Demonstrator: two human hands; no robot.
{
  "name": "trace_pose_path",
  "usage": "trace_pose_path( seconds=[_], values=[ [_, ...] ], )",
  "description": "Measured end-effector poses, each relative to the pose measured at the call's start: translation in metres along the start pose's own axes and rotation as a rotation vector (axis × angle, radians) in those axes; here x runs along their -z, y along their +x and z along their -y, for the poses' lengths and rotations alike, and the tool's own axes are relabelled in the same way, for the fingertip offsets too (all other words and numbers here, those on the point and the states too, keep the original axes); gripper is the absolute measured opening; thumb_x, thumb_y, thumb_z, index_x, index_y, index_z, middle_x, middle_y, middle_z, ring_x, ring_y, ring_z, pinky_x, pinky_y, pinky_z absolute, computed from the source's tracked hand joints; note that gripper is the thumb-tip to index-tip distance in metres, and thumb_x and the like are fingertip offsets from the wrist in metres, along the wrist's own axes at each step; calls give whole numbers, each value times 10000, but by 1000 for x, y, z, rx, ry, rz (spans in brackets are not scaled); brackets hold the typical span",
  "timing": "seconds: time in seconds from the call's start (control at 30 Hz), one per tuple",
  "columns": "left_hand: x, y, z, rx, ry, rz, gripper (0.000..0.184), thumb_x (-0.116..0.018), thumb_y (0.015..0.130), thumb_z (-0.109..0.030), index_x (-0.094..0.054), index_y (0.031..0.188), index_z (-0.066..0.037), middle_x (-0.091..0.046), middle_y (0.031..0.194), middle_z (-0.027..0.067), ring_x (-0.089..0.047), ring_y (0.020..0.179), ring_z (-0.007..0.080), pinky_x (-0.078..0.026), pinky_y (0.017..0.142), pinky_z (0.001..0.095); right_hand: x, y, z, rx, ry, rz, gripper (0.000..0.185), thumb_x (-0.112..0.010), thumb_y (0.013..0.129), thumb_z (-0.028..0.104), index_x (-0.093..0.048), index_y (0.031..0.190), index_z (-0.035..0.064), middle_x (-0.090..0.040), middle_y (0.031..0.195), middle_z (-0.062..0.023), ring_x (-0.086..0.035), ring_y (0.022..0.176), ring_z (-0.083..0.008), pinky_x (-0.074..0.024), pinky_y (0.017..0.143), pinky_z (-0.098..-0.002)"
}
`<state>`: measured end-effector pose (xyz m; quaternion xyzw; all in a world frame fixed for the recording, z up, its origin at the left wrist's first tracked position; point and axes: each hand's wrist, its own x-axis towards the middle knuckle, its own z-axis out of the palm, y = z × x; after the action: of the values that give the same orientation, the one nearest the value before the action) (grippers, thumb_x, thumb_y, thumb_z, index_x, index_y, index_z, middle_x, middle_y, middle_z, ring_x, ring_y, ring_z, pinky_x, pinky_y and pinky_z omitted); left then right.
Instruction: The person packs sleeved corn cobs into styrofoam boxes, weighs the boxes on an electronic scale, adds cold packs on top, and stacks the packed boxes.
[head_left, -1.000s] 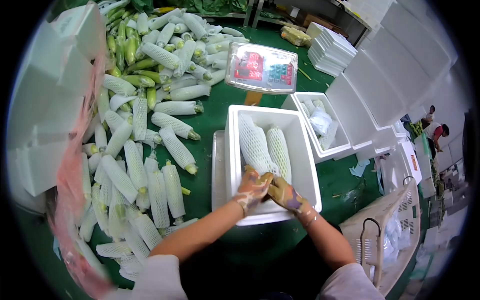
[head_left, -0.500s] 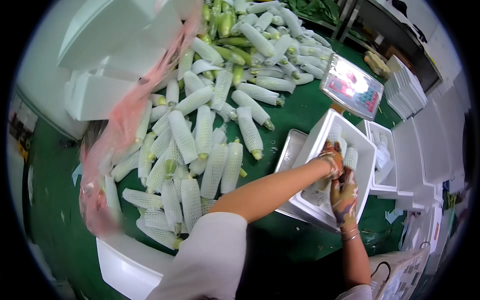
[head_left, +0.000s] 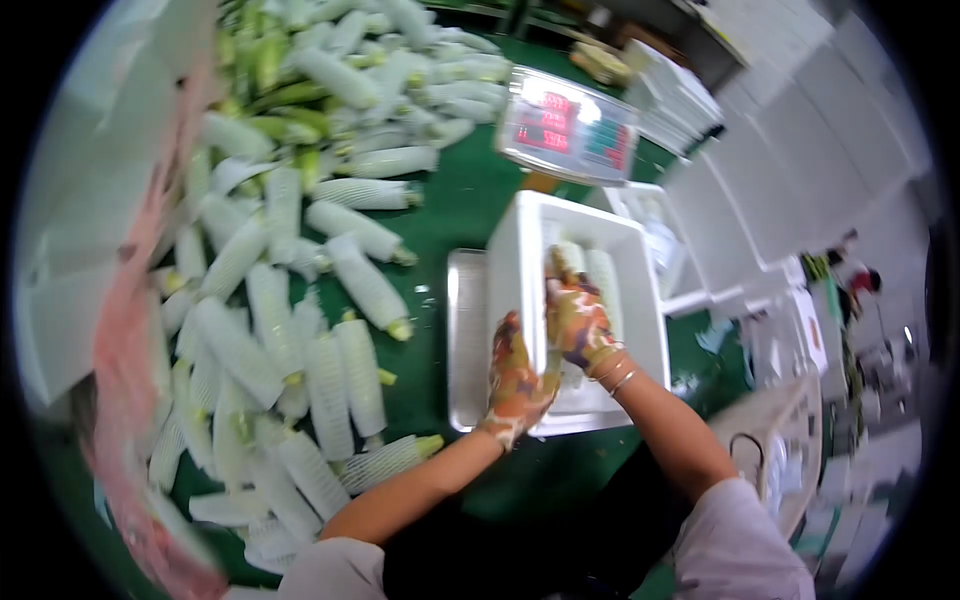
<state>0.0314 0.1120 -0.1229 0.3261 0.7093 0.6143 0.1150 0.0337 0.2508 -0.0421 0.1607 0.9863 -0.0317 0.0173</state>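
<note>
Both my hands wear patterned, multicoloured gloves. A white foam box [head_left: 650,262] sits on the metal pan of a scale, with corn cobs in white foam netting [head_left: 604,285] standing or lying in it. My left hand [head_left: 515,385] grips the box's left wall near the front corner, its fingers along the outside and thumb by the rim. Inside the box, my right hand [head_left: 580,315] is closed around a netted cob next to the left wall. The hand hides most of that cob.
Many netted corn cobs [head_left: 325,395] lie heaped on the green surface to the left, with bare green ones [head_left: 268,60] behind. The scale's display [head_left: 567,125] stands beyond the box. Pink plastic film [head_left: 130,390] hangs at far left. More foam boxes [head_left: 735,215] and a crate [head_left: 790,440] are right.
My left hand has come out of the box to its left outer wall. The right hand has moved deeper inside. The view has turned, shifting everything leftward.
</note>
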Motion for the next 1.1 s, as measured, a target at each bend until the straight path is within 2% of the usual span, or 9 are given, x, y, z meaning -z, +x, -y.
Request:
trace_pose_path(
  seconds=[0.27,0.33,0.43,0.53,0.57,0.73,0.93,1.03,1.1],
  values=[
    [-9,-27,-4,-77,68,27,904,-631,796,-239,-93,1444,90,-224,1448,302,-264,1341,431,-213,1135,444,-66,-6,-27,126,-107,-419,409,-611,768,273,-621,1091,22,-529,1237,-257,-511,1131,-398,-389,983,-468],
    [-18,-36,24,-226,2,-59,885,-648,830,-361,-178,1429,91,-266,1437,315,-287,1339,434,-220,1134,448,-30,-6,-32,315,-84,-142,407,-598,768,320,-647,1057,37,-646,919,-159,-611,888,-333,-439,895,-476],
    [76,-22,18,0,110,-121,787,-716,809,-359,-349,1378,44,-425,1362,270,-389,1297,402,-284,1107,436,22,-6,6,259,-237,23,311,-653,697,265,-697,942,80,-621,903,-169,-592,924,-364,-451,852,-441],
    [200,-8,90,-98,710,-666,725,-664,848,-323,-333,1381,42,-438,1358,244,-400,1280,381,-284,1091,450,0,-7,-15,348,-204,-126,466,-635,705,112,-576,1166,70,-577,1086,-194,-539,1068,-385,-401,986,-431],
    [230,-9,99,247,1065,-943,688,-640,861,-330,-359,1360,51,-460,1317,247,-403,1265,381,-296,1077,471,-10,-8,-23,159,-144,-147,538,-630,751,113,-499,1267,39,-551,1171,-217,-545,1062,-408,-409,990,-439],
    [326,-13,146,1015,1111,-673,900,-708,717,-498,-347,1344,38,-552,1042,180,-558,948,323,-455,870,439,60,-26,96,264,322,-302,520,-550,787,-45,-477,1300,2,-560,1164,-194,-594,981,-322,-475,884,-395],
    [327,-91,141,338,-429,-332,801,-765,737,-293,-376,1382,-19,-551,1175,139,-555,1047,246,-416,988,404,45,31,270,1133,72,-207,570,-589,718,41,-497,1280,60,-550,1185,-182,-539,1102,-344,-423,978,-449],
    [322,-101,68,268,93,48,608,-669,853,-130,-404,1386,-6,-509,1316,159,-533,1149,256,-407,1018,353,4,65,286,1410,-169,-85,581,-601,696,72,-500,1269,76,-567,1164,-160,-538,1115,-333,-430,972,-434],
    [332,-103,67,161,-42,81,504,-628,879,-203,-469,1317,-12,-555,1235,136,-555,1088,233,-437,966,343,2,66,280,1182,-246,322,579,-688,646,189,-520,1190,86,-603,1102,-122,-588,1045,-303,-473,908,-372]
  ],
)
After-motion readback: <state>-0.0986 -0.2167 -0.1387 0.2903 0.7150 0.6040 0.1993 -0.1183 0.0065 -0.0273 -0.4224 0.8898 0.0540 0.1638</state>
